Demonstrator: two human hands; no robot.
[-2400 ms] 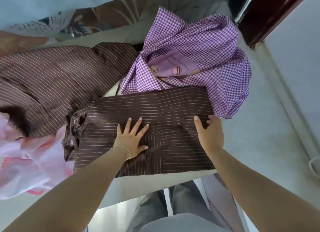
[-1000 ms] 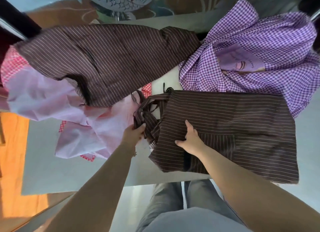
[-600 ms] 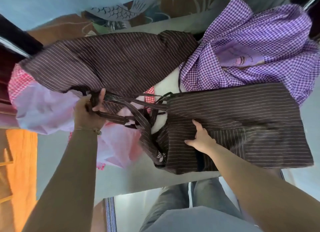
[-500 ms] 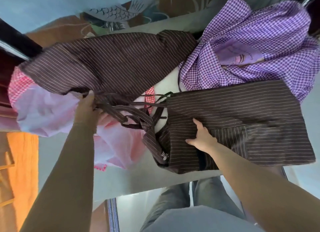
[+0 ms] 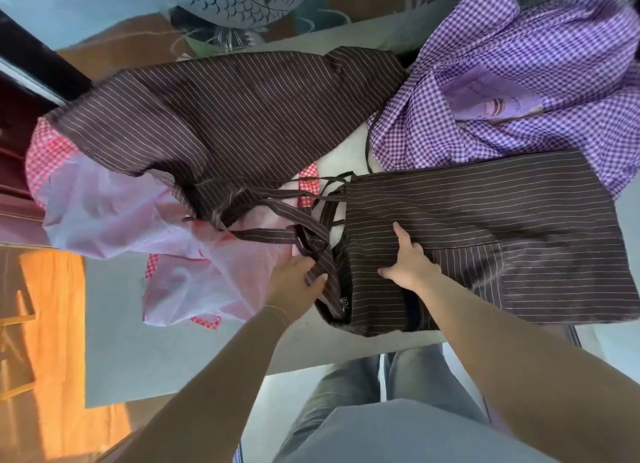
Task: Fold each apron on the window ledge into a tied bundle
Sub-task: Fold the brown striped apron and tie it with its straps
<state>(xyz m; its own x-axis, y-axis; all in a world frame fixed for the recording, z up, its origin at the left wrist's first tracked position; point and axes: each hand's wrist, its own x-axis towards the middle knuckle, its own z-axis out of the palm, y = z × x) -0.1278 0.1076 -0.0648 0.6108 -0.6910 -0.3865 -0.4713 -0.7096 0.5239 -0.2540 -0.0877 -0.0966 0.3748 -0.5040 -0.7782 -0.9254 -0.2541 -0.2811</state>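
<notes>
Grey ledge (image 5: pixel 145 351) spread with four aprons. Largest, an unfolded brown striped apron (image 5: pixel 221 116), draped across the back left, overlapping a pink apron (image 5: pixel 114 216) with red check trim that spills toward the front left. Purple check apron (image 5: pixel 540 71) heaped at the back right, its edge tucked under the far corner of the folded apron (image 5: pixel 485 234), also brown striped, lying flat at the front right with its near edge just over the ledge lip. Striped straps (image 5: pixel 277 216) trailing in loose loops from that apron's left end across the pink one. Right hand (image 5: pixel 408 265) resting on the folded apron near its left end, thumb spread, fingers curled into the cloth at a fold. Left hand (image 5: pixel 294 282) just beside it, thumb and fingers pinching one strap where the straps bunch at the apron's left edge.
</notes>
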